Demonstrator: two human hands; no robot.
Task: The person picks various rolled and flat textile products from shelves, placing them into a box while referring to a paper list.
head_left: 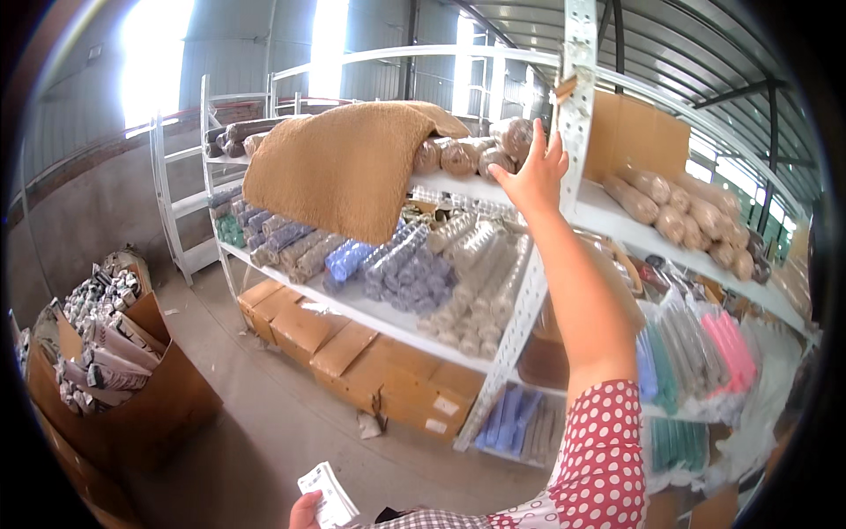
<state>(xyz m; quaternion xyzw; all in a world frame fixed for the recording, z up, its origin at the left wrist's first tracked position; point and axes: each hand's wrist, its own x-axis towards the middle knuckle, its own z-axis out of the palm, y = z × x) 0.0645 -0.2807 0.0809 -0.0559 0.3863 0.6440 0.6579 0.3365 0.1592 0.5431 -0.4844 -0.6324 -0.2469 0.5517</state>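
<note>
My right hand (538, 176) is raised to the upper shelf, fingers spread, with nothing visible in its grasp. Behind it lies a plastic-wrapped brown roll (513, 135). My thumb overlaps another wrapped roll (496, 162); whether it touches, I cannot tell. Left of these rolls, a tan textured mat (339, 159) drapes over the shelf's front edge. Low in the view, my left hand (305, 511) is closed on a white stack of printed papers (327, 495), and only part of that hand shows.
A perforated white post (577, 97) stands beside my right hand. More brown rolls (674, 207) lie on the right shelf. Below are blue-grey wrapped rolls (414, 278) and cardboard boxes (352, 357). A large open carton (163, 401) of rolls stands on the floor at left.
</note>
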